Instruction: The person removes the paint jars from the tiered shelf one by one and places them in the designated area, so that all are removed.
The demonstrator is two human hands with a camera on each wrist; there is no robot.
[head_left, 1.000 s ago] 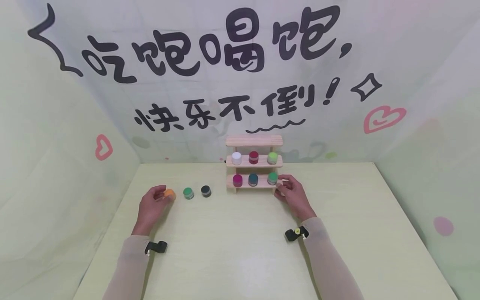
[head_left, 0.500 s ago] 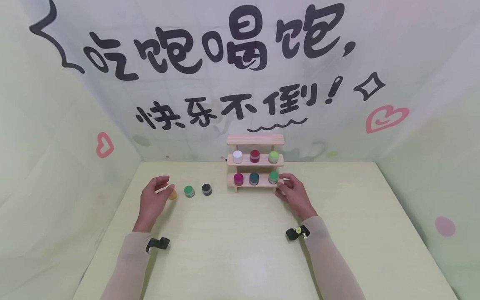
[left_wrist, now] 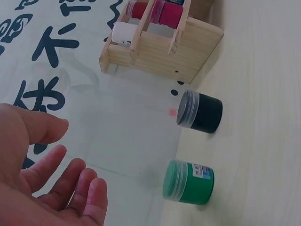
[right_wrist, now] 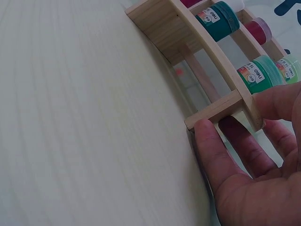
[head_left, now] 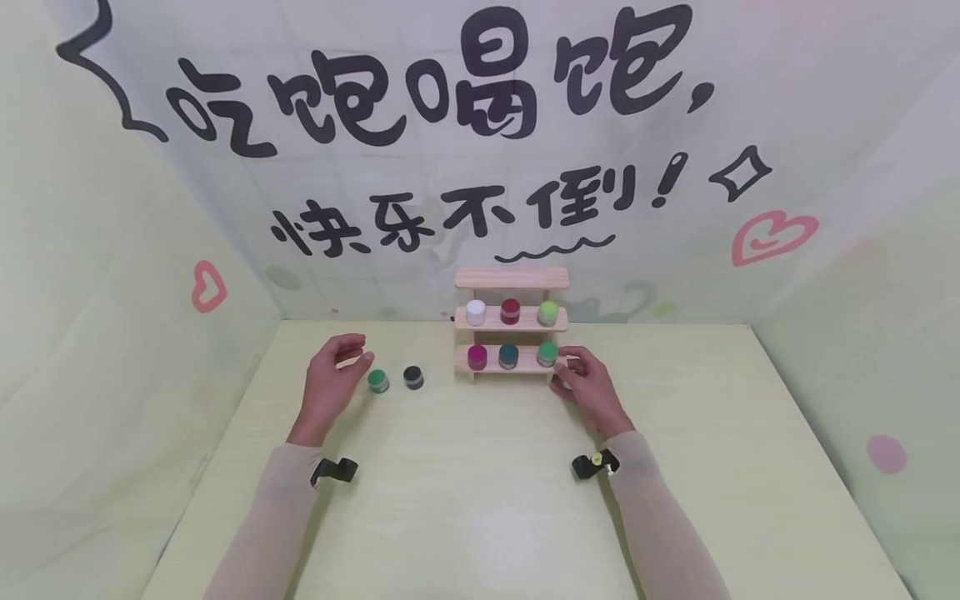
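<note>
A green jar (head_left: 378, 382) and a black jar (head_left: 413, 378), both wearing ribbed, translucent lids (left_wrist: 174, 180), are standing on the desk (head_left: 495, 500). The green one is sitting near the left hand (head_left: 334, 379), whose fingers (left_wrist: 96, 197) are spreading loosely apart; the black one is standing beyond it. The right hand's (head_left: 590, 387) fingers are pinching the end of a pale wooden rack (head_left: 512, 278); six jars (head_left: 510, 312) are occupying its two lower tiers (head_left: 528, 361), three on each.

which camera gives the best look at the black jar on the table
The left wrist view: the black jar appears large there, its ridged lid and side both visible, with nothing covering it. The head view shows it whole but small, beside a green jar; the right wrist view doesn't show it.
</note>
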